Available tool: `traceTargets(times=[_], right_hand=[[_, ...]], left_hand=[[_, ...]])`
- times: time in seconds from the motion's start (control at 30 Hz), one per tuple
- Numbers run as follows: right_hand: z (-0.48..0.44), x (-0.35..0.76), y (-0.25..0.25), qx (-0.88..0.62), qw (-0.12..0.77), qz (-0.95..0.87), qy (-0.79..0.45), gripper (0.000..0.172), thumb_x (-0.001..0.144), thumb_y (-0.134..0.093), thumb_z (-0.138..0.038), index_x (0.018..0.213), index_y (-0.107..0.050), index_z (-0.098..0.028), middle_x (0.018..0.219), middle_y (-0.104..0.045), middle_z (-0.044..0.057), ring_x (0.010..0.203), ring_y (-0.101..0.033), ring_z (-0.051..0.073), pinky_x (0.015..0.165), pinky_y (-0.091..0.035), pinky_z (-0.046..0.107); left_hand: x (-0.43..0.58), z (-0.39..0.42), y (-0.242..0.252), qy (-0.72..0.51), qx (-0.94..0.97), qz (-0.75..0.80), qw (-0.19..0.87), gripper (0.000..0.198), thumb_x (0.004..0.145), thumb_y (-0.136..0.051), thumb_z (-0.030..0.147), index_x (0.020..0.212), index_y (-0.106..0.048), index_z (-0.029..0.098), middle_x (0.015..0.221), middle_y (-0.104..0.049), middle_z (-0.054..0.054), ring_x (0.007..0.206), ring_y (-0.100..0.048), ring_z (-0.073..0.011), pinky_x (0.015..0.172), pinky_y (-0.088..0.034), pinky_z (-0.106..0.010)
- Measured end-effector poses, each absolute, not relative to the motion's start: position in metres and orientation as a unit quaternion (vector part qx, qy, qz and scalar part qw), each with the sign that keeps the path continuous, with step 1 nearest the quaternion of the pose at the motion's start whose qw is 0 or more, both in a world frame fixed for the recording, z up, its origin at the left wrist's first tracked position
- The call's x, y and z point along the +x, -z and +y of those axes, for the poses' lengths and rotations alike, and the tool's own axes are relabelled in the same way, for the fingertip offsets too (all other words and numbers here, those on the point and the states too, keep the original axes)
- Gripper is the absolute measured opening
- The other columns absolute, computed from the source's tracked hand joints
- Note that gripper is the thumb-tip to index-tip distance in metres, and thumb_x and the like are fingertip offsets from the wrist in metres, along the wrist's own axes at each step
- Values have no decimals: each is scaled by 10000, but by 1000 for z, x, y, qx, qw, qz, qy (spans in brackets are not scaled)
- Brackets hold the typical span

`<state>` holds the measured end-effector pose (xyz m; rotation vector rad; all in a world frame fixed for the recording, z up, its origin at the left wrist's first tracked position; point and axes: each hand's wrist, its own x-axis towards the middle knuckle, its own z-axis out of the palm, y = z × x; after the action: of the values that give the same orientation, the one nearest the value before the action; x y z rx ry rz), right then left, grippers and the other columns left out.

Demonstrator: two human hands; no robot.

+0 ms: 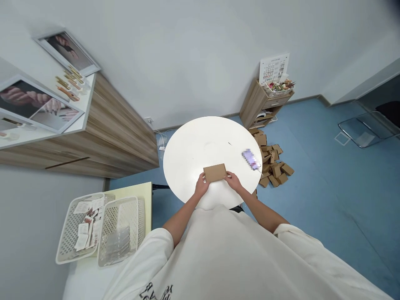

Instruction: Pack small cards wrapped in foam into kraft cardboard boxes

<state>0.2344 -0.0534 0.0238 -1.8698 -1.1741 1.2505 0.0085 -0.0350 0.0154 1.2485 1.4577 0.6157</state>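
Note:
A small brown cardboard box [215,173] with its lid down is at the near part of the round white table [193,141]. My left hand [201,185] grips its left end, and my right hand [233,181] has hold of its right end. The fingers of both hands are closed on the cardboard, with some fingertips hidden behind it. Whether the box rests on the tabletop or is held just above it, I cannot tell. To the right on the table lies a pixelated purple thing [250,159] with a cable at its lower end.
Several brown cardboard boxes [276,170] are heaped on the blue floor right of the table. Two white baskets [108,204] with papers and clear plastic stand at lower left. A wooden cabinet [121,129] is on the left, a small shelf unit [254,102] at the back right.

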Motion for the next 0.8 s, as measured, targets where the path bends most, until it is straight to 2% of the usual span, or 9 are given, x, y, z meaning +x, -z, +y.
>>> traceTargets(times=[0.2,0.33,0.47,0.53,0.6,0.7,0.8], right_hand=[[-61,313,-26,-731,345,-408,-425,500,801,-572,-432,1249,-614,-214,1302,-592,107,905,-642,211,862,-529,365],[-77,394,-32,-754,381,-390,-366,558,815,-562,-486,1280,-564,-178,1310,-537,142,853,-633,202,861,-532,368],[-92,479,-44,-786,408,-358,-295,547,853,-536,-524,1268,-551,-168,1297,-515,169,831,-614,199,866,-525,366],[-97,517,-52,-801,418,-339,-264,536,875,-509,-542,1270,-549,-182,1297,-519,168,886,-612,213,881,-520,364],[-99,550,-62,-810,426,-322,-244,552,890,-485,-559,1296,-541,-191,1314,-524,172,971,-612,240,911,-515,379],[-96,586,-74,-790,451,-321,-263,639,902,-484,-570,1421,-465,-198,1418,-493,181,1153,-589,290,960,-516,405],[-87,606,-78,-753,474,-344,-299,723,904,-503,-551,1527,-356,-215,1529,-417,149,1337,-492,307,1030,-501,417]], left_hand=[[98,-35,-29,-239,580,603,493,602,809,-610,189,1384,-449,264,1438,-545,-89,1269,-562,-265,988,-491,-414],[185,-44,-41,-231,645,573,450,616,808,-601,194,1404,-458,258,1437,-543,-82,1176,-590,-268,1020,-466,-448],[279,-51,-57,-235,707,520,417,635,816,-603,206,1433,-460,252,1543,-432,-82,1105,-617,-266,1028,-473,-455],[323,-50,-66,-224,719,502,425,651,840,-596,235,1471,-432,250,1597,-350,-89,1067,-639,-261,994,-504,-444],[362,-44,-76,-219,727,480,440,665,866,-584,268,1504,-396,249,1628,-289,-90,1109,-635,-270,983,-518,-432],[407,-27,-88,-233,753,426,444,700,875,-588,284,1533,-354,236,1648,-240,-80,1373,-464,-317,1074,-465,-437],[432,-11,-95,-247,767,412,425,709,858,-599,263,1524,-361,224,1663,-185,-77,1491,-283,-334,1147,-394,-461]])
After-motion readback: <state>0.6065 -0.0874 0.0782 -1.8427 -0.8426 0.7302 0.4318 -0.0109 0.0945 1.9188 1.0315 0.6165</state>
